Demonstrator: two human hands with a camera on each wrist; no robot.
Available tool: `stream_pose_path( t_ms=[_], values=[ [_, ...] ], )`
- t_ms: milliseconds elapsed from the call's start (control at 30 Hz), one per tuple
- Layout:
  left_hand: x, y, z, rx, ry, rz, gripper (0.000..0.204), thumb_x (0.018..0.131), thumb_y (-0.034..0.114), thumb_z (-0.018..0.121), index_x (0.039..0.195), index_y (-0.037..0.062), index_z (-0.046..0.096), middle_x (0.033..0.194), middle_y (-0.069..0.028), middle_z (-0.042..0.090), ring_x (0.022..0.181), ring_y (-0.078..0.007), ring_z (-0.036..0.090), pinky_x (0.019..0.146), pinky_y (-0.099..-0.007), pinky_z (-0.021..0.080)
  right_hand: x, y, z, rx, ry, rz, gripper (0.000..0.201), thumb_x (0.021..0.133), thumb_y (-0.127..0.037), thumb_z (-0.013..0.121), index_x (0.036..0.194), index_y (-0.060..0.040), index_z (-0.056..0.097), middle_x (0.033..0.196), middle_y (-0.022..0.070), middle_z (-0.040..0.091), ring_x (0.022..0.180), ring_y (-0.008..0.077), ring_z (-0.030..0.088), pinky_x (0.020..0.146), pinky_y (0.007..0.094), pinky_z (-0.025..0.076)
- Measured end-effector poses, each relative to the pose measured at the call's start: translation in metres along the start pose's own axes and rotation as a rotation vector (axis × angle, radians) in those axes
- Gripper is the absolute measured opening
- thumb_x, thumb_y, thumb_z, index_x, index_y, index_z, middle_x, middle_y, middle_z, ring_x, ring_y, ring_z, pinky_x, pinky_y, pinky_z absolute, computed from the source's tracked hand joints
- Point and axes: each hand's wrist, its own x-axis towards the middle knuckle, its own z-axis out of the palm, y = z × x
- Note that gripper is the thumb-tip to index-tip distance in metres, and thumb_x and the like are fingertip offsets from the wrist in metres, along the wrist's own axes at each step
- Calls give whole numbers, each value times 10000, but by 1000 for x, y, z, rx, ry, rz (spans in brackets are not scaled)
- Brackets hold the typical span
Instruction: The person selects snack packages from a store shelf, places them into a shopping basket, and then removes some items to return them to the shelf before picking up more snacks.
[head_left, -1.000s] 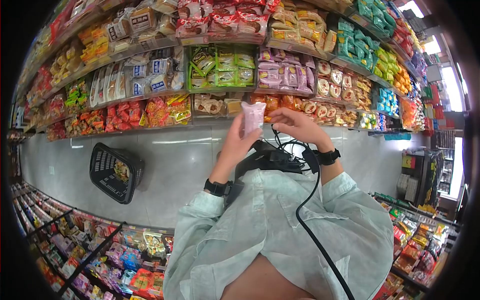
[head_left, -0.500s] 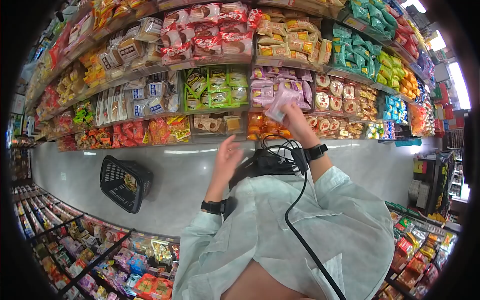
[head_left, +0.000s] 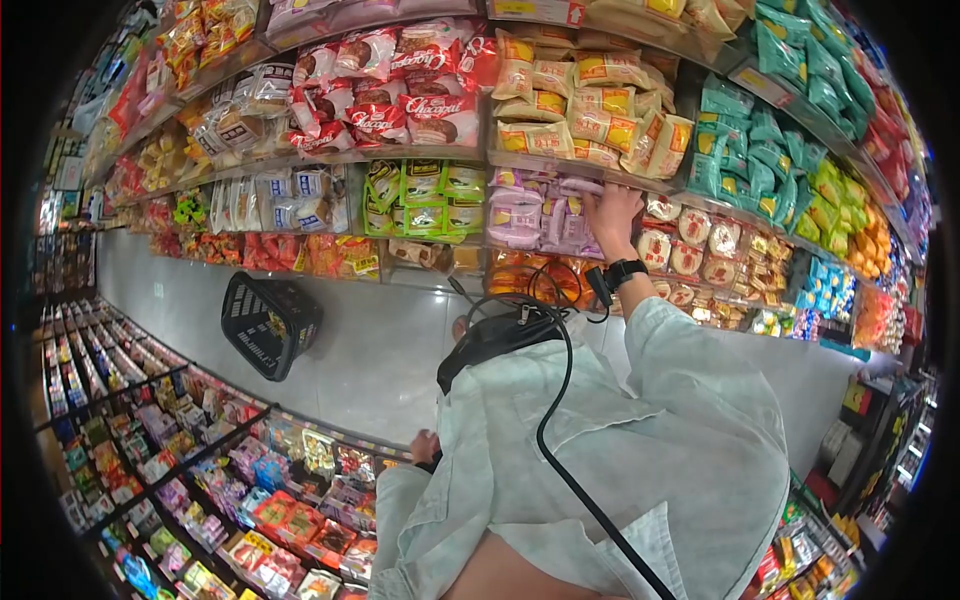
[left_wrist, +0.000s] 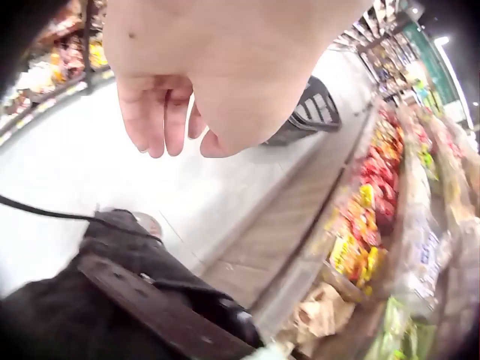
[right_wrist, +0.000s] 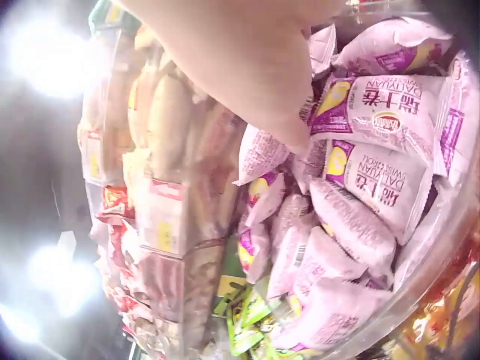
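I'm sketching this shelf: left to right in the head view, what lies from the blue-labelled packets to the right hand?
Blue-labelled packets, green packets, purple packets, right hand at their right end.

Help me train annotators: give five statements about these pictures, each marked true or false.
1. The right hand is at the purple Daliyuan Swiss roll packets. True.
2. The left hand is apart from the black shopping basket. True.
3. The basket hangs from a shelf. False: it rests on the floor.
4. The right wrist is bare. False: it wears a black wristband.
5. In the head view, green packets lie left of the purple ones. True.
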Motion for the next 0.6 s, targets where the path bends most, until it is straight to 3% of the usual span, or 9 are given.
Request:
stream_pose_path(
  t_ms=[33,233,400,467,500,533,600],
  values=[
    [-17,2,12,-9,-3,-34,302,963,227,561,1168,19,639,979,-137,692,997,-350,679,807,-404,558,5,-1,1,19,-130,49,659,846,-371,760,1371,-36,543,1349,264,537,1264,496,422,1001,596,348],
    [-42,14,57,-372,85,-123,301,963,227,567,1179,29,633,994,-132,688,992,-334,679,803,-393,556,4,-12,8,13,97,30,654,820,-344,783,1340,-15,562,1334,304,519,1266,516,426,1060,628,315],
    [-12,14,87,-566,250,-56,302,962,228,572,1189,37,628,1007,-128,686,987,-320,680,800,-384,555,2,-9,16,101,135,21,636,782,-286,790,1311,-2,579,1253,285,580,1198,491,502,1038,573,365],
    [11,11,100,-670,324,-9,302,962,228,575,1193,41,627,1012,-126,684,985,-314,680,799,-380,555,-1,-8,13,120,74,51,631,774,-252,782,1313,4,577,1225,288,597,1181,490,515,1030,558,376],
    [25,10,105,-738,355,4,302,962,228,576,1195,42,626,1014,-125,684,984,-311,680,798,-378,554,-1,-11,4,182,155,-41,599,770,-200,759,1300,14,579,1187,289,616,1169,475,532,1015,529,403],
    [34,14,102,-809,376,5,303,962,228,577,1197,44,625,1017,-124,683,984,-309,680,798,-377,554,-1,-23,-19,346,110,-34,544,787,-145,731,1281,20,575,1185,283,618,1156,464,543,1004,504,423],
    [40,15,83,-1066,204,-157,300,965,226,578,1216,64,596,1048,-121,676,964,-278,673,814,-383,555,-6,-34,-31,357,272,-132,435,794,-85,680,1214,2,606,1152,251,628,1143,433,564,1011,483,431]
  ],
)
